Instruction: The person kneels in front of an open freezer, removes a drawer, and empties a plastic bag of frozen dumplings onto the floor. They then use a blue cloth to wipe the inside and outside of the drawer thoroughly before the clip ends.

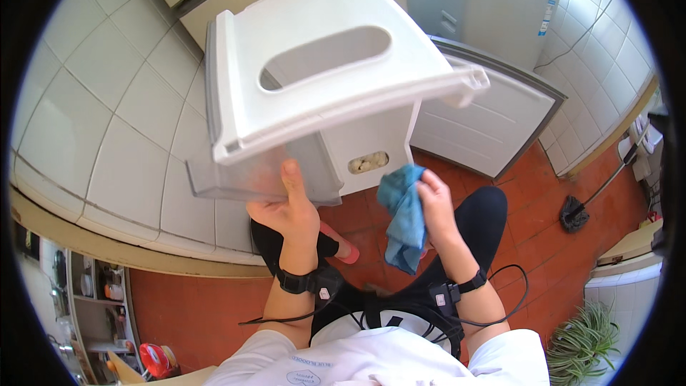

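A white plastic refrigerator drawer [332, 21] with a transparent front panel [257, 179] is tilted up before me. A long oval slot cuts through its upper face, and a smaller opening in another wall shows something pale and lumpy. My left hand [292, 212] grips the drawer at the transparent panel, thumb up and fingers partly hidden. Bunched in my right hand [437, 203] is a blue cloth [404, 220], hanging down beside the drawer's lower edge. The cloth's top end is close to that edge; whether they touch I cannot tell.
Behind the drawer, a refrigerator door [477, 112] stands open low over the red tile floor [536, 225]. White wall tiles [134, 118] rise close on the left. To the right are a mop [576, 212] and a leafy plant [581, 343]; shelves [96, 300] stand at lower left.
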`<act>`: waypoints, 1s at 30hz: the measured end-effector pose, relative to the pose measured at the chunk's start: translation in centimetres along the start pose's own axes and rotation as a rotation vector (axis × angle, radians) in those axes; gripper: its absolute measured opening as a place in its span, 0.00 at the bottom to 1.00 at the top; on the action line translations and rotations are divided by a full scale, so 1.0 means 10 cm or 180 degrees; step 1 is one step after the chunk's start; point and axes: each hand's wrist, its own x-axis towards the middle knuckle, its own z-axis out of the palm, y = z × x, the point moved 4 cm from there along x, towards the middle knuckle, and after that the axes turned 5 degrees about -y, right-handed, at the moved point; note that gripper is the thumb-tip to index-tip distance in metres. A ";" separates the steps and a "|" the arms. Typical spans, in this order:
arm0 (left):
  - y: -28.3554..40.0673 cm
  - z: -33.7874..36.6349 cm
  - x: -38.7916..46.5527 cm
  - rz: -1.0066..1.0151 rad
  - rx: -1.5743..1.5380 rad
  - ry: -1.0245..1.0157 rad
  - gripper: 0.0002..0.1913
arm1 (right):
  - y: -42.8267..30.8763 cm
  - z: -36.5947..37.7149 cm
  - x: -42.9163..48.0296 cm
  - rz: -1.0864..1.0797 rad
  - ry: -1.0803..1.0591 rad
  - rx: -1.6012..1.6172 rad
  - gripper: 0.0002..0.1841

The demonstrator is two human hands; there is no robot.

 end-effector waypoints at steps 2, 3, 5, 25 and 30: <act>0.05 0.00 0.05 -0.0057 -0.0164 0.0122 0.21 | -0.10 -0.07 0.00 -0.0129 0.0244 0.0502 0.15; 0.09 0.01 0.07 0.0020 -0.0223 0.0046 0.22 | -0.16 -0.08 0.00 -0.0341 0.0288 0.0585 0.16; 0.14 0.03 0.10 0.0133 -0.0274 0.0047 0.22 | -0.21 0.01 0.02 -0.0547 0.0072 0.0295 0.18; -0.06 -0.12 0.09 0.1677 0.0723 0.0379 0.22 | 0.46 0.27 0.30 -0.0306 -0.0213 -0.2188 0.17; 0.01 -0.16 0.16 0.1691 0.0461 0.0370 0.21 | 0.43 -0.09 0.45 -0.0986 0.1078 -0.1677 0.21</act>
